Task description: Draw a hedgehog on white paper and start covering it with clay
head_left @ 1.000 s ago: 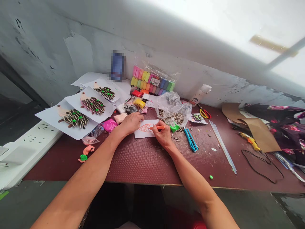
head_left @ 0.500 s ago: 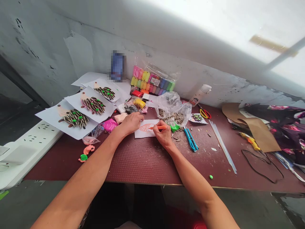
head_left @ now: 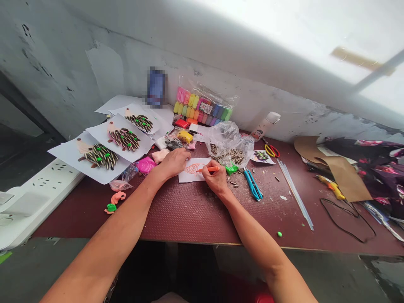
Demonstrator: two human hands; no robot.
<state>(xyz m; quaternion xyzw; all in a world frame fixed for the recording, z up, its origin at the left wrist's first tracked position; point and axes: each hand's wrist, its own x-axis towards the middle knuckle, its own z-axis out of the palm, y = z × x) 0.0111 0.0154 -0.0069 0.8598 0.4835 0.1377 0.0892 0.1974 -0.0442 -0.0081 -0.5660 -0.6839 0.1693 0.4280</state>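
Observation:
A small white paper (head_left: 189, 177) lies on the dark red table, bearing an orange drawing (head_left: 193, 168) of a rounded shape filled with small marks. My right hand (head_left: 216, 178) grips an orange marker (head_left: 212, 169), its tip at the right part of the drawing. At the paper's left edge rests my left hand (head_left: 177, 162), fingers bent and close together; whether anything is under them is hidden. Just left of that hand is a lump of pale pink clay (head_left: 160, 156). A clear plastic bag (head_left: 229, 141) with striped seeds lies behind my right hand.
Seed-covered hedgehog pictures (head_left: 124, 138) lie at the left beside a white power strip (head_left: 44, 189). Colored clay packs (head_left: 202, 109) lean at the wall. Blue cutters (head_left: 252, 185), red-yellow scissors (head_left: 271, 149), clear sticks (head_left: 295, 193) and a yellow glue gun (head_left: 335, 189) lie to the right.
The marker and my right hand have shifted very slightly over the drawing. My left hand stays at the paper's edge.

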